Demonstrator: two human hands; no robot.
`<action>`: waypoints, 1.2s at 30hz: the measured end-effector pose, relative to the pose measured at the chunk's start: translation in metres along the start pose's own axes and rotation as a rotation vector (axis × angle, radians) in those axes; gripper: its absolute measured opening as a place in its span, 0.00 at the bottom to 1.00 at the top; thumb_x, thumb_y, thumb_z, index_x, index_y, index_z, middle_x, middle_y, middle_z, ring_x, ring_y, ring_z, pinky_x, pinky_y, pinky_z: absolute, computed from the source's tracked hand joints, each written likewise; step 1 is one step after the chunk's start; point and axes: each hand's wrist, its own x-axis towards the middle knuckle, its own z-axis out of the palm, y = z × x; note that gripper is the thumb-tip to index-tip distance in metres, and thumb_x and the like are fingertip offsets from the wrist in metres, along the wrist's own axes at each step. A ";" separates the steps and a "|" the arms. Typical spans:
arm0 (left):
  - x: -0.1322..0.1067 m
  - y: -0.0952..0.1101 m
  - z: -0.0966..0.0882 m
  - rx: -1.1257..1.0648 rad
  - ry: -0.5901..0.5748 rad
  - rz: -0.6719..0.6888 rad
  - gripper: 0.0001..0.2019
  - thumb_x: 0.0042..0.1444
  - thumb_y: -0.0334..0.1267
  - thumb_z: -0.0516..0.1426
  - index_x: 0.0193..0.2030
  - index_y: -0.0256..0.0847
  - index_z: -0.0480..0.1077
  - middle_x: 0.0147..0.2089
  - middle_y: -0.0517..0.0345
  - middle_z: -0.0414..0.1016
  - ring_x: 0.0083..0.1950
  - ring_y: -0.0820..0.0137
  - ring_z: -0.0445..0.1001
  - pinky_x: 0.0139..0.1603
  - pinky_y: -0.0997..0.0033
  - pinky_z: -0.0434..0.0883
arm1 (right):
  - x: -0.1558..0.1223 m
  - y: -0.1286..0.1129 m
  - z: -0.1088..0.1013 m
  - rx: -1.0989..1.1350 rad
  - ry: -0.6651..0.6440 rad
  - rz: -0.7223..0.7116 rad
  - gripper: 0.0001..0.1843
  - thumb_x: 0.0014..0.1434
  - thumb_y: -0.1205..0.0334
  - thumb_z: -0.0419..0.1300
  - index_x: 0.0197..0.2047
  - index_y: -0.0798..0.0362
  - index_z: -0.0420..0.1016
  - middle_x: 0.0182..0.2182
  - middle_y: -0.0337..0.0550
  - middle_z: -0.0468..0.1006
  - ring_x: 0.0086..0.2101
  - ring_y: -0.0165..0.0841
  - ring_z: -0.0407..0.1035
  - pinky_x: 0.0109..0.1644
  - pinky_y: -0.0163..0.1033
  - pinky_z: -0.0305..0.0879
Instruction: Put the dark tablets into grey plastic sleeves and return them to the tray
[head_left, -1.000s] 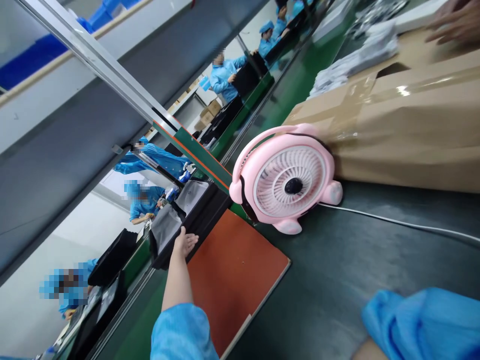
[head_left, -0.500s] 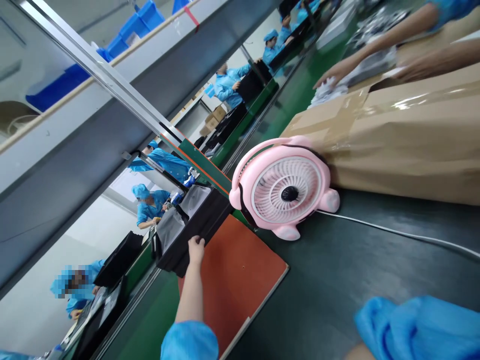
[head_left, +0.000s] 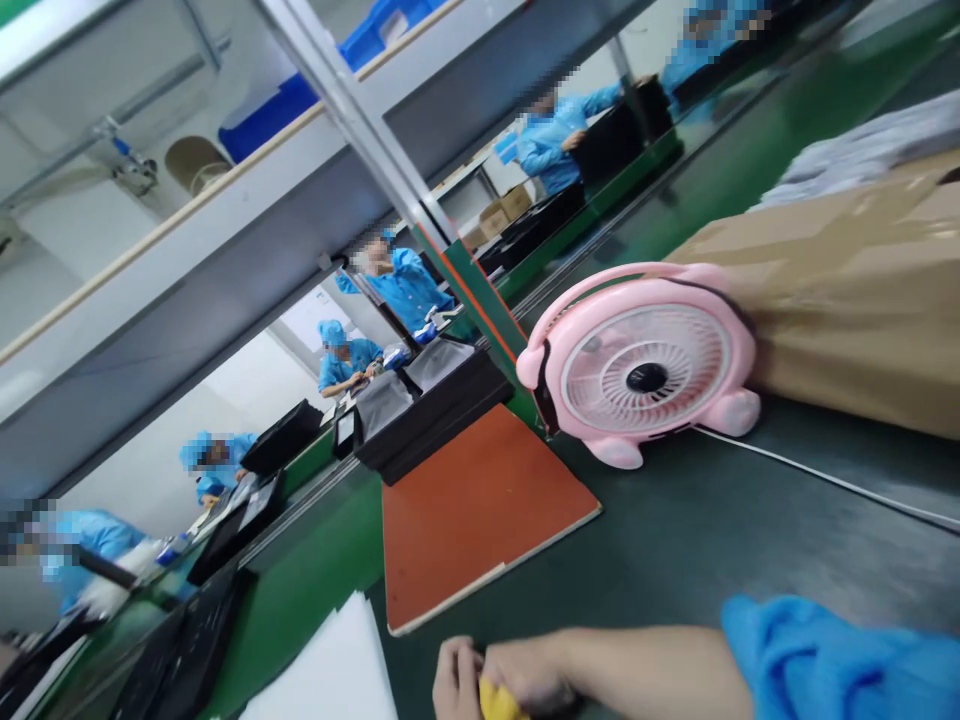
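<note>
Watching from my end, I see the right hand (head_left: 491, 678) low at the near edge of the tabletop (head_left: 675, 570), its fingers (head_left: 454, 685) curled tight around a small yellow thing (head_left: 496, 703). The bottom of the picture cuts most of that thing off, so I cannot tell what it is or how firmly it is held. No left hand shows.

The picture is smeared, which makes me trust the grip less. I think a loose hold could let the yellow thing drop off the near edge.

Just left of the hand lies a white sheet (head_left: 330, 670), and beyond that an orange board (head_left: 472, 510) with its near corner pointing at the sheet. A careless sweep of the forearm or the blue sleeve (head_left: 825, 660) could push either one askew.

A black tray (head_left: 427, 410) stands at the board's far edge, beside the green belt (head_left: 315, 590). A nudge to the board might tip the tray toward the belt.

Toward the far right, a pink fan (head_left: 637, 375) stands against a cardboard box (head_left: 862, 300). Its white cord (head_left: 825, 482) runs loose across the tabletop to the right edge. That cord worries me most, because a sleeve catching it could pull the fan over.

Other people in blue are at work along the belt, well apart from this hand.
</note>
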 end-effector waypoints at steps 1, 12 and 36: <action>0.000 0.000 0.004 -0.001 -0.005 0.003 0.15 0.47 0.52 0.53 0.26 0.43 0.71 0.23 0.58 0.71 0.29 0.64 0.72 0.32 0.67 0.70 | 0.001 -0.002 -0.005 0.032 -0.001 0.000 0.09 0.54 0.62 0.54 0.30 0.60 0.71 0.25 0.39 0.72 0.25 0.25 0.66 0.27 0.31 0.63; -0.013 0.014 0.004 0.396 0.079 0.081 0.28 0.43 0.21 0.47 0.55 0.32 0.62 0.56 0.43 0.64 0.58 0.66 0.62 0.59 0.66 0.59 | 0.007 0.012 -0.025 -0.054 0.600 -0.164 0.14 0.43 0.64 0.54 0.35 0.56 0.70 0.33 0.44 0.74 0.36 0.34 0.67 0.46 0.41 0.63; -0.019 0.005 0.032 0.871 0.070 0.197 0.23 0.53 0.20 0.41 0.53 0.26 0.65 0.45 0.34 0.72 0.46 0.59 0.72 0.46 0.63 0.67 | 0.028 0.019 0.011 -0.589 0.889 -0.045 0.14 0.54 0.66 0.49 0.39 0.53 0.74 0.38 0.46 0.74 0.41 0.36 0.67 0.48 0.42 0.63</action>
